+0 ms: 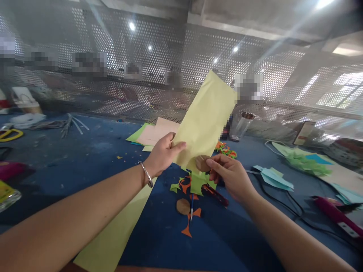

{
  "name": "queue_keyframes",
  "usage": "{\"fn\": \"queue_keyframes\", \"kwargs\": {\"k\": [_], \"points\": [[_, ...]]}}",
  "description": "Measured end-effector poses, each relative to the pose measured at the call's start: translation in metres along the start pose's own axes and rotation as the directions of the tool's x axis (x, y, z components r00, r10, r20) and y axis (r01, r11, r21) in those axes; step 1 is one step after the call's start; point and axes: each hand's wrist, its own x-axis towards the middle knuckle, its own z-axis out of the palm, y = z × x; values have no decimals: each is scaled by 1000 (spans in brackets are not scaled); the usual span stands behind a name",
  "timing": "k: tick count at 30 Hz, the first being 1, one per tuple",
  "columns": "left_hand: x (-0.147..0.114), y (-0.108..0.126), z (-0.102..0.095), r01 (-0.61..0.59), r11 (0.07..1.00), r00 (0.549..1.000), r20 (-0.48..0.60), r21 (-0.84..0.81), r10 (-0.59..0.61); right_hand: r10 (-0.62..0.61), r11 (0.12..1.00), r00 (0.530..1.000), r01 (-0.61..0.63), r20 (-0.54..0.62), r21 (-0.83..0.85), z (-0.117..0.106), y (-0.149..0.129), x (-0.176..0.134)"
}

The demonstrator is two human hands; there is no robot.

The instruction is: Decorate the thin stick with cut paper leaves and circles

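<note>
Scissors (19, 134) lie on the counter (96, 155), well left of the left grip (159, 154). A pale yellow strip (124, 230) slants below that grip. The left grip pinches a yellow sheet (208, 117) at its lower left edge, thumb in front, probably to keep it raised and steady. Below, between both grips, lie a loose disc (183, 206) and orange scraps (187, 231). The right grip (231, 173) holds a brown disc (201, 164) by its rim, seemingly so its face is left uncovered, just before the sheet's lower end; whether they touch, I cannot tell. A dark red tool (216, 195) lies beneath the right grip, perhaps for easy reach; a magenta tool (334, 213) sits well right.
</note>
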Motion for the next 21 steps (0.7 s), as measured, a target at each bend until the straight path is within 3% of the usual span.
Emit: {"fn": "queue_keyframes", "kwargs": {"k": [3, 8, 12, 15, 19, 21], "points": [[-2, -8, -1, -13, 997, 995, 101, -80, 21, 21, 996, 1000, -23, 17, 81, 3, 1, 0], [-3, -12, 1, 82, 984, 993, 96, -158, -67, 4, 991, 1000, -3, -4, 131, 7, 1, 0], [-10, -5, 1, 245, 872, 963, 213, -423, -167, -27, 988, 998, 35, -52, 152, 7, 1, 1], [-23, -8, 5, 240, 786, 966, 219, -570, -135, -54, 982, 994, 70, -97, 178, 7, 1, 2], [-42, -20, 19, 367, 816, 902, 386, -446, -195, -75, 981, 991, 93, -109, 171, 10, -1, 0], [-46, -26, 27, 386, 816, 904, 352, -430, -242, -91, 986, 991, 103, -94, 132, 12, -2, -1]]}}
